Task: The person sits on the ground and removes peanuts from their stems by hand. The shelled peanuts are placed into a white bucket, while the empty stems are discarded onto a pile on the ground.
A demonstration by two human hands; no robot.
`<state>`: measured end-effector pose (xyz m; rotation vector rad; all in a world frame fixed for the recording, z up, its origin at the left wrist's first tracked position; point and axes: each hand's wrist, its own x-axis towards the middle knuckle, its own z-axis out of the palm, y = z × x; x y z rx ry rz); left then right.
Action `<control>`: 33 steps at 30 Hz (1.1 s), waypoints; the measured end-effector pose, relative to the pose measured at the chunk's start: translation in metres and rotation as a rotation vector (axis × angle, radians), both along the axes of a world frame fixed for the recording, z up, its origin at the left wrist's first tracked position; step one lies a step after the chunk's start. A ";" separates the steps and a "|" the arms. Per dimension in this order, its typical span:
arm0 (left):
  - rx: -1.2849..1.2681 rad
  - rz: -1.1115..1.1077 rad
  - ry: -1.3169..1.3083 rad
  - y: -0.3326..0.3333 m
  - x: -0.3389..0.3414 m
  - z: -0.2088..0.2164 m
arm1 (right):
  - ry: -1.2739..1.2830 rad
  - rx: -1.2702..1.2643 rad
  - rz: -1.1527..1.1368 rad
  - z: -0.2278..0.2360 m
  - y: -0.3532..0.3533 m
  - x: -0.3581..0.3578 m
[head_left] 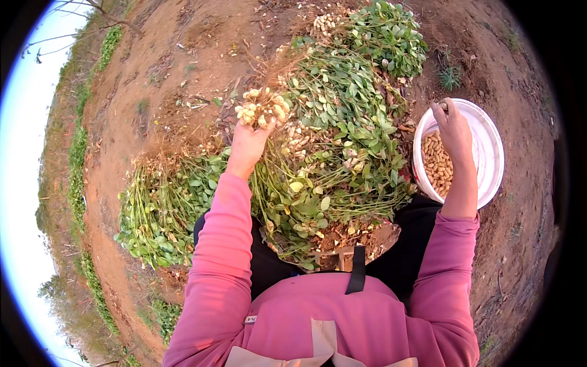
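My left hand [246, 148] is closed round a peanut plant just below its cluster of pale peanuts [264, 109], with thin brown roots sticking up from it. The plant's leafy stems [269, 192] hang down below the hand. My right hand [455, 131] is over a white bucket [493, 160], its fingers curled at the far rim. Something small seems to be between its fingertips, but I cannot make it out. Loose peanuts [435, 164] lie in the bucket, partly hidden by my right forearm.
Pulled peanut plants [348, 92] lie heaped on the ground ahead, with another pile [168, 211] to the left. Bare reddish soil [177, 37] surrounds them. Between my knees are a low wooden piece [335, 259] and bits of plant debris. Green growth [78, 153] runs along the far left.
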<state>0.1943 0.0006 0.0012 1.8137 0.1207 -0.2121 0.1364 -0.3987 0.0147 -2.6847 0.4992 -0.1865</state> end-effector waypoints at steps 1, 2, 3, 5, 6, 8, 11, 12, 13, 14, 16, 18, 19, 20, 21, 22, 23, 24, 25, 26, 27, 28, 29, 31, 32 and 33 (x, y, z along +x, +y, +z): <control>-0.048 0.006 0.026 0.000 -0.002 0.004 | 0.244 0.057 -0.021 -0.007 -0.030 -0.006; -0.106 -0.001 0.051 -0.003 -0.002 0.009 | 0.197 -0.063 -0.039 -0.026 -0.055 -0.023; -0.160 -0.004 0.075 -0.005 -0.001 0.011 | 0.150 -0.179 -0.053 -0.043 -0.067 -0.036; -0.218 -0.033 0.079 -0.006 -0.001 0.010 | 0.037 -0.011 0.049 -0.025 -0.040 -0.028; -0.240 -0.021 0.083 -0.012 -0.005 0.016 | -0.019 0.078 0.102 -0.014 -0.015 -0.021; -0.264 -0.049 0.113 -0.018 -0.011 0.017 | -0.124 0.274 0.371 0.006 0.046 -0.007; -0.267 -0.057 0.130 -0.026 -0.017 0.011 | -0.203 0.464 0.640 0.010 0.129 0.004; -0.302 -0.100 0.132 -0.029 -0.018 0.010 | -0.224 0.514 0.634 0.006 0.147 0.006; -0.337 -0.138 0.132 -0.030 -0.019 0.008 | -0.245 0.564 0.633 0.003 0.160 0.009; -0.372 -0.171 0.130 -0.031 -0.021 0.007 | -0.243 0.586 0.626 0.004 0.168 0.012; -0.422 -0.216 0.136 -0.029 -0.022 0.002 | -0.238 0.631 0.613 0.005 0.178 0.017; -0.422 -0.243 0.185 -0.024 -0.021 0.001 | -0.255 0.581 0.623 0.004 0.187 0.020; -0.422 -0.256 0.209 -0.021 -0.020 0.001 | -0.263 0.557 0.629 0.003 0.190 0.021; -0.412 -0.273 0.219 -0.021 -0.020 0.002 | -0.315 0.557 0.625 -0.001 0.192 0.022; -0.402 -0.290 0.230 -0.021 -0.020 0.004 | -0.295 0.589 0.626 -0.003 0.193 0.023; -0.393 -0.307 0.240 -0.022 -0.020 0.007 | -0.275 0.620 0.626 -0.004 0.193 0.025; -0.382 -0.325 0.248 -0.023 -0.020 0.010 | -0.257 0.651 0.627 -0.004 0.194 0.026; -0.386 -0.317 0.253 -0.023 -0.021 0.012 | -0.321 0.670 0.619 -0.004 0.195 0.026; -0.397 -0.315 0.266 -0.023 -0.021 0.014 | -0.292 0.667 0.615 -0.004 0.197 0.025; -0.406 -0.310 0.276 -0.022 -0.022 0.017 | -0.266 0.665 0.614 -0.001 0.199 0.025; -0.415 -0.306 0.286 -0.020 -0.022 0.019 | -0.239 0.664 0.613 0.001 0.202 0.025; -0.431 -0.310 0.295 -0.019 -0.022 0.016 | -0.254 0.624 0.597 0.003 0.204 0.024; -0.446 -0.310 0.302 -0.016 -0.023 0.012 | -0.268 0.585 0.585 0.006 0.209 0.021; -0.451 -0.298 0.299 -0.014 -0.026 0.009 | -0.291 0.582 0.562 0.008 0.215 0.020; -0.441 -0.290 0.290 -0.017 -0.026 0.012 | -0.300 0.614 0.547 0.007 0.216 0.021; -0.431 -0.283 0.281 -0.019 -0.027 0.016 | -0.309 0.646 0.531 0.007 0.217 0.022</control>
